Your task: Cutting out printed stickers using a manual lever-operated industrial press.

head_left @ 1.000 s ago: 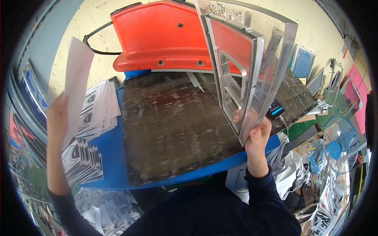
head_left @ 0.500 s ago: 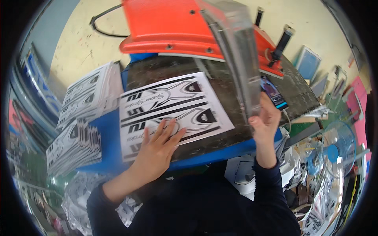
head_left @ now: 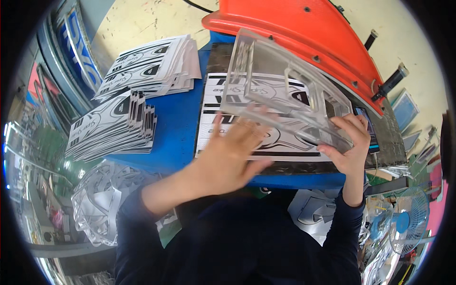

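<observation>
My right hand [head_left: 351, 145] grips the right end of a clear plastic cutting die [head_left: 270, 59], a see-through frame with openings. It is held tilted above a white printed sheet [head_left: 209, 137] with black stripes and curved outlines. The sheet lies on a dark, scuffed board [head_left: 304, 167] and shows partly through the die. My left hand [head_left: 228, 154] is at the die's near left edge, over the sheet. Its fingers are apart, thumb out, and somewhat blurred; whether the fingertips touch the die I cannot tell.
A red machine arm [head_left: 304, 33] with black handles [head_left: 392, 80] spans the far side. Left on the blue table [head_left: 178, 111] are a stack of printed sheets [head_left: 147, 66] and a stack of cut pieces [head_left: 109, 123]. A phone [head_left: 373, 137] lies right; a blue fan [head_left: 403, 222] stands beyond.
The die has swung from nearly upright at the right to tilted over the sheet. My left hand has lifted off the sheet toward the die's edge. The whole view has shifted.
</observation>
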The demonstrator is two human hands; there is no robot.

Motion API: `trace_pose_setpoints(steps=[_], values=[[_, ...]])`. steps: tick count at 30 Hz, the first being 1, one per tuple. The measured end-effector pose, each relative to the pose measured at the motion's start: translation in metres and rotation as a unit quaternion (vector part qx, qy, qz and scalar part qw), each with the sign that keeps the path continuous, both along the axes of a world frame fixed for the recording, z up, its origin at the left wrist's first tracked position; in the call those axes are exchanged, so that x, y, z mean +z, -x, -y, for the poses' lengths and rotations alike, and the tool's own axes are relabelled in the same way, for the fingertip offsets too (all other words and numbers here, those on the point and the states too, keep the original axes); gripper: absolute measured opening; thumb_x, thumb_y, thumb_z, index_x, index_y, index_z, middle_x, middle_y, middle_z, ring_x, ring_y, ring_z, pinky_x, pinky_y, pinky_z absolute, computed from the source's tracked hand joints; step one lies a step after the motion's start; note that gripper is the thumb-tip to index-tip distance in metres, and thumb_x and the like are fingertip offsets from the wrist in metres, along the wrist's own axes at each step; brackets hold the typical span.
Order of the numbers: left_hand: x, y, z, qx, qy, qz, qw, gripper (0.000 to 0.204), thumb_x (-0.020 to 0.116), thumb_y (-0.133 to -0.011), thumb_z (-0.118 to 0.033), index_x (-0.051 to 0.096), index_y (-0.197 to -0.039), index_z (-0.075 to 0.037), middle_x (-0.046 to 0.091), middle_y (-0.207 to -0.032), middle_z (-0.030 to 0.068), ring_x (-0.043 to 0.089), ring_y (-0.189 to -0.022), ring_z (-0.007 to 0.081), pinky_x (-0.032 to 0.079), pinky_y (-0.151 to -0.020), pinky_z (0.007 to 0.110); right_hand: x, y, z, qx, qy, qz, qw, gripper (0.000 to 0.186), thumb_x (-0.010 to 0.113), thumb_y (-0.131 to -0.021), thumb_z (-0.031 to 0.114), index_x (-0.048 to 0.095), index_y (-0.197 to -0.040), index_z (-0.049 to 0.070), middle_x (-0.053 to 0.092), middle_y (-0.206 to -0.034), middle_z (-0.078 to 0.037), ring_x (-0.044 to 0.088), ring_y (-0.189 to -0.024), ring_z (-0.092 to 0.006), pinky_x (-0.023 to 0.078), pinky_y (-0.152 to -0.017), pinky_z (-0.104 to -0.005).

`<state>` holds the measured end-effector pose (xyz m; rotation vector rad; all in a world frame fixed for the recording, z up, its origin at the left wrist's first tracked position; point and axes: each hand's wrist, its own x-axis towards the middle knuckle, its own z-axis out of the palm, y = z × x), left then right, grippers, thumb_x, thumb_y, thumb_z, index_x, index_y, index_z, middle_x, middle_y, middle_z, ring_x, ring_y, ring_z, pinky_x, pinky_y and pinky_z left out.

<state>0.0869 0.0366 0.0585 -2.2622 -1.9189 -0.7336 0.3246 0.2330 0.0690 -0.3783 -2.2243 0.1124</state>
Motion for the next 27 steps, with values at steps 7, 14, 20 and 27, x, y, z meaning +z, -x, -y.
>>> trace_pose_setpoints(steps=[7,14,20,27], values=[[-0.023,0.099,0.054,0.075,-0.046,0.425,0.901,0.067,0.054,-0.101,-0.035,0.037,-0.149,0.007,0.041,-0.156,0.0205,0.033,-0.148,0.0342,0.022,-0.12,0.047,-0.013,0.027,0.021,0.026,-0.076,0.081,0.993,0.06,0.092,-0.052,0.048,0.073,-0.093,0.009,0.066,-0.085,-0.002,0.061,-0.079,-0.0206,0.036,-0.089,-0.0401],[-0.044,0.106,0.072,-0.011,0.024,0.314,0.949,0.111,0.093,-0.065,-0.031,0.034,-0.152,0.006,0.034,-0.159,0.0217,0.024,-0.151,0.038,0.018,-0.122,0.047,-0.022,0.046,0.035,0.068,-0.063,0.112,0.989,0.06,0.091,-0.052,0.051,0.072,-0.091,0.01,0.062,-0.081,-0.002,0.059,-0.076,-0.0192,0.034,-0.089,-0.039],[-0.046,0.104,0.074,0.036,0.042,0.319,0.946,0.106,0.093,-0.065,-0.023,0.037,-0.15,0.005,0.036,-0.158,0.0214,0.028,-0.15,0.036,0.019,-0.122,0.048,-0.026,0.051,0.042,0.06,-0.055,0.125,0.989,0.059,0.091,-0.053,0.05,0.072,-0.091,0.01,0.061,-0.08,-0.002,0.058,-0.074,-0.0189,0.033,-0.087,-0.039],[-0.048,0.107,0.073,0.045,0.048,0.321,0.945,0.103,0.092,-0.066,-0.021,0.038,-0.15,0.005,0.038,-0.157,0.0205,0.03,-0.149,0.0334,0.017,-0.122,0.05,-0.03,0.052,0.045,0.055,-0.053,0.126,0.989,0.059,0.092,-0.053,0.049,0.072,-0.091,0.009,0.062,-0.082,-0.003,0.058,-0.075,-0.0193,0.034,-0.087,-0.0397]])
